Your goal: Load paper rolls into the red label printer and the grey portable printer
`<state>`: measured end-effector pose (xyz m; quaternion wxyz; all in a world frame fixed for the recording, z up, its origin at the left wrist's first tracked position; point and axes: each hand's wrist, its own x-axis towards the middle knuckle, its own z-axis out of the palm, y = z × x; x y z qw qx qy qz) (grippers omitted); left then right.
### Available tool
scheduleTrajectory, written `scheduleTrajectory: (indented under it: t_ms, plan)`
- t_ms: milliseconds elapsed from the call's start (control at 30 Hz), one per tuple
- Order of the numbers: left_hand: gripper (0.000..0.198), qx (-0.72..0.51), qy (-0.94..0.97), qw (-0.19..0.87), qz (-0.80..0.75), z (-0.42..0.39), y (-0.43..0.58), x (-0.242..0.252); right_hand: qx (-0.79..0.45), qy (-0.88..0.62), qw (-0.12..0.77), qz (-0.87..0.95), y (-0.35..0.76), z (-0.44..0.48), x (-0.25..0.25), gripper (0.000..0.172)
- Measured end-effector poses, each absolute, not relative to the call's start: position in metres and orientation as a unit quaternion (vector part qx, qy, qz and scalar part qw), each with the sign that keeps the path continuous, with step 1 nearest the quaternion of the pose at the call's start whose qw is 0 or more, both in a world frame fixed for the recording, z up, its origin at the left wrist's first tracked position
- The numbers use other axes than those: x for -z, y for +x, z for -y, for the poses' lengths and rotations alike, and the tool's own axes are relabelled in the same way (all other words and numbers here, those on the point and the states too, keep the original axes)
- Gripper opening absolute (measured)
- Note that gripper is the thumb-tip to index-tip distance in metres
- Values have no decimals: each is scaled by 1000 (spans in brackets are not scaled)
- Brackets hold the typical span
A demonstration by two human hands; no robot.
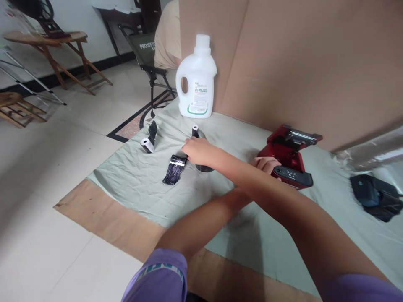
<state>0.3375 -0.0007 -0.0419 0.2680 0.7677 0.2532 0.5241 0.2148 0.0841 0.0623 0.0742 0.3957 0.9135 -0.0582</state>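
Your left hand [267, 164] is gripping the open red device [294, 161], best steady; right hand [199, 151] is resting by the roll [195, 131], can't tell its grasp.

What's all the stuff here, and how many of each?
White plastic jug: 1, white, back of cloth
Small white-ended rolls: 2, white and black, on cloth
Shiny black strip: 1, black with white band, mid-cloth
Boxy open-lidded device: 1, red and black, right side
Soft black item: 1, black, far right
Clear plastic bundle: 1, clear, right edge
Tall cardboard panel: 1, brown, back
Wrinkled cloth: 1, pale green, underneath
Folding chair: 1, dark, upper left
Person: 1, beige clothing, at chair
Wooden table: 1, brown, upper left
Wooden stool: 1, brown, left edge
Left hand: 1, bare, at device
Right hand: 1, bare, by middle roll
Sleeves: 2, purple, bottom
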Motion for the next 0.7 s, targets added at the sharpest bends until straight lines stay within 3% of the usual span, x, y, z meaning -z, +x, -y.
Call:
scheduleTrajectory:
  t_ms: [67, 133, 333, 433, 567, 700]
  plan:
    - [38, -530, 768, 261, -247, 2, 334, 38, 59, 401, 72, -911, 221, -76, -52, 24]
    - [38, -532, 770, 251, -246, 1, 333, 38, 89, 420, -4, -903, 237, -71, -45, 28]
    - [39, -526, 790, 222, -224, 0, 329, 39, 217, 437, -503, -713, 345, -32, -60, 16]
    - [40, -505, 810, 209, -215, 6, 327, 37, 298, 414, -651, -562, 415, 2, -76, 21]
    - [41, -496, 824, 138, -238, 12, 328, 36, 333, 444, -671, -492, 490, 32, -93, 28]
    - [56, -497, 832, 89, -230, 15, 329, 35, 284, 544, -502, -609, 524, 39, -94, 21]
